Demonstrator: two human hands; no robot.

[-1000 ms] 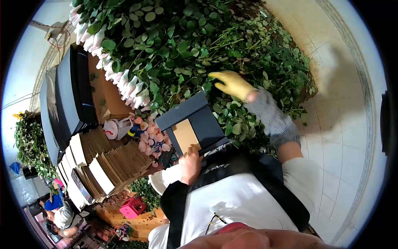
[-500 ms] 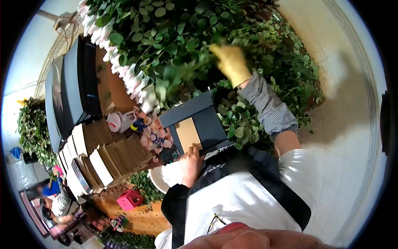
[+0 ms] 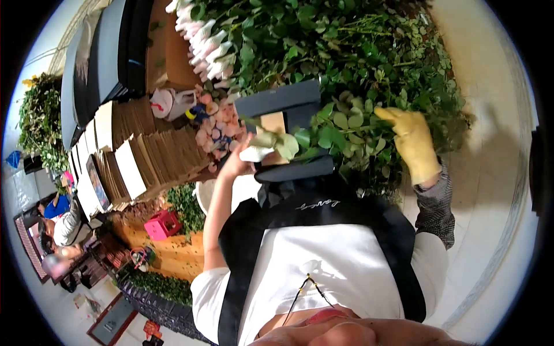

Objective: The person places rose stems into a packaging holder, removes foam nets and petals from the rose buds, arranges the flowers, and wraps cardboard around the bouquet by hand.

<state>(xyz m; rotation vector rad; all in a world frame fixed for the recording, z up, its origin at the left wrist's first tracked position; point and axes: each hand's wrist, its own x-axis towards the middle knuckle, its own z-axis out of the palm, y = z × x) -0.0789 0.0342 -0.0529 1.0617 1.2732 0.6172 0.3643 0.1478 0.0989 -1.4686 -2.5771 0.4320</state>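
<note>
A rose with a white-netted bud (image 3: 257, 154) and green leaves lies crosswise over a dark folded board (image 3: 280, 102) with a tan piece (image 3: 272, 122) on it. My bare left hand (image 3: 235, 161) is at the board's left side, thumb and fingers about the bud. On the right, my right hand (image 3: 411, 141), in a yellow glove, is closed at the stem end of the rose; the leaves partly hide the stem. Beyond the board lies a big heap of leafy rose stems (image 3: 323, 46), with a row of white-netted buds (image 3: 208, 49) along its left edge.
Stacks of brown cardboard sheets (image 3: 164, 164) and dark sheets (image 3: 109, 52) stand at left. Pink petals (image 3: 216, 130) and a white bag (image 3: 173, 104) lie beside the board. A pink stool (image 3: 163, 225) is on the floor, and another person (image 3: 66, 225) sits at far left.
My gloved hand has come from over the heap down and right, bringing the rose across the board. My left hand has left the tan piece and moved up and left to the bud.
</note>
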